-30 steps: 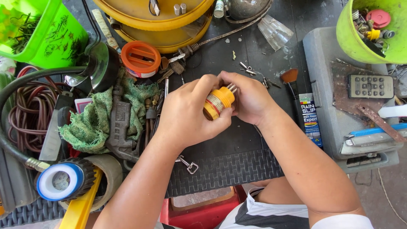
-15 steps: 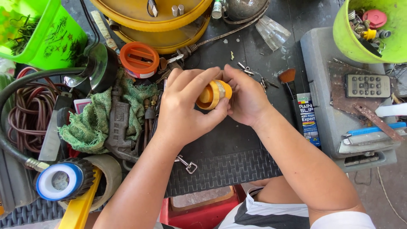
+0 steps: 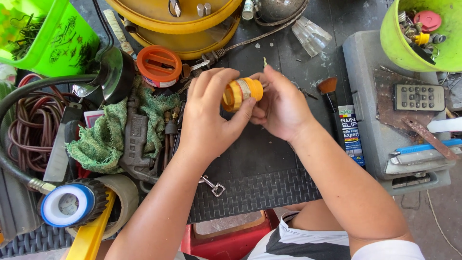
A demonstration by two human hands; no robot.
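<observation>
I hold a small yellow and orange fitting (image 3: 242, 94) up off the black rubber mat (image 3: 269, 192), above the middle of the worktop. My left hand (image 3: 209, 118) wraps its ribbed yellow end, thumb underneath and fingers curled over the top, closed on it. My right hand (image 3: 281, 108) pinches the orange end with its fingertips, also closed on it. Both hands are touching the same piece and each other.

The grip on the orange end looks light to me, just fingertips. If the two halves come apart suddenly, or my fingers slip on the smooth plastic, one half could drop. The mat below would catch it, but it could bounce toward the mat's near edge and fall onto the red box (image 3: 226, 238) by my lap.

To the left of the mat lies a crowded heap: a green rag (image 3: 103, 139), a grey metal tool (image 3: 134, 144), a small snap hook (image 3: 211, 184), an orange round lid (image 3: 159, 66), a roll of white tape (image 3: 67, 209). Anything small from inside the fitting, if there is any, would be hard to find among those. I cannot tell from here whether it holds a loose ring or washer.

My left elbow hangs close over the tape and rag; a hard twist could knock something off the worktop's near left corner.
</observation>
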